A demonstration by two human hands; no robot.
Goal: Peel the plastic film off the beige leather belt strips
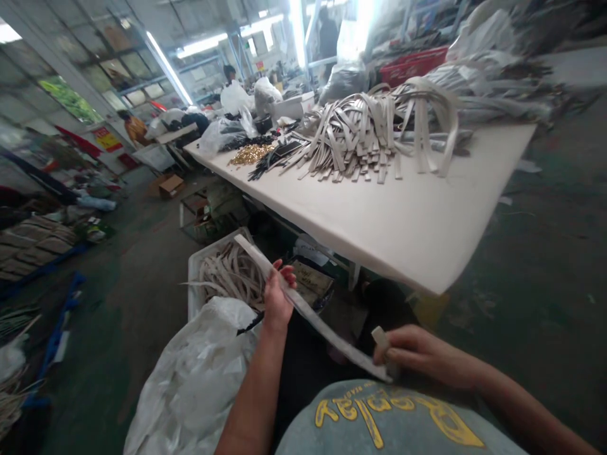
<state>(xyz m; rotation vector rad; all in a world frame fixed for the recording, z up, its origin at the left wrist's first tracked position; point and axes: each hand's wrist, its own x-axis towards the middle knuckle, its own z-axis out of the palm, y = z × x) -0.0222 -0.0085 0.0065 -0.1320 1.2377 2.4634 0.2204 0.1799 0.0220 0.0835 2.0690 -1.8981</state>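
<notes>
A long pale strap [327, 330] runs slantwise across my lap. My left hand [279, 294] is closed around it near its upper end, which sticks out past the fingers. Lower right, my right hand [412, 351] pinches the strap's other end, where a short light-coloured end piece [380, 338] stands up from the fingers. Whether that piece belongs to the same strap, I cannot tell. Beyond my left hand, a white crate [193, 281] holds many loose pale strips [230, 275].
On the white table [379, 215] lie a heap of pale straps [353, 136], black strips [277, 158] and small gold-coloured parts [251, 154]. A big white plastic bag [190, 385] stands at my left. A red basket [412, 66] sits behind the straps. Farther back is a person in orange [136, 129].
</notes>
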